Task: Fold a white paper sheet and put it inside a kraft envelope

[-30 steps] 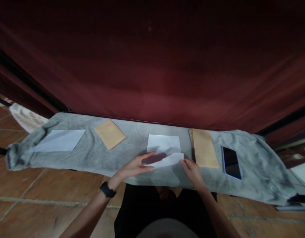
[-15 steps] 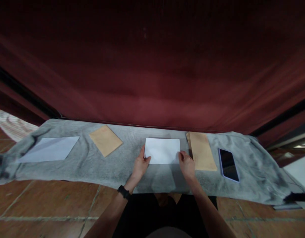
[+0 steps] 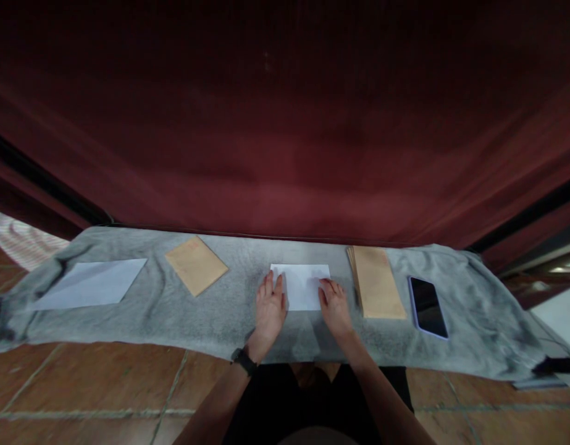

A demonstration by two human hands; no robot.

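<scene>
A white sheet of paper (image 3: 303,287) lies flat on the grey cloth in front of me. My left hand (image 3: 270,306) rests over its left edge, fingers stretched out and pointing away from me. On the opposite edge is my right hand (image 3: 335,306), its fingers bent and the fingertips touching the paper. Whether the right fingers pinch the edge or only press on it is hard to make out. Just right of that hand lies a stack of brown envelopes (image 3: 381,284).
A single brown envelope (image 3: 196,266) lies left of centre, and another white sheet (image 3: 92,284) is further left. A phone (image 3: 428,307) with a pale purple edge lies right of the stack. Grey cloth (image 3: 229,334) covers the bench, with a dark red surface (image 3: 285,204) behind.
The white sheet has come down flat onto the cloth. My left hand has gone from gripping its edge to lying flat on it; my right hand has shifted slightly left.
</scene>
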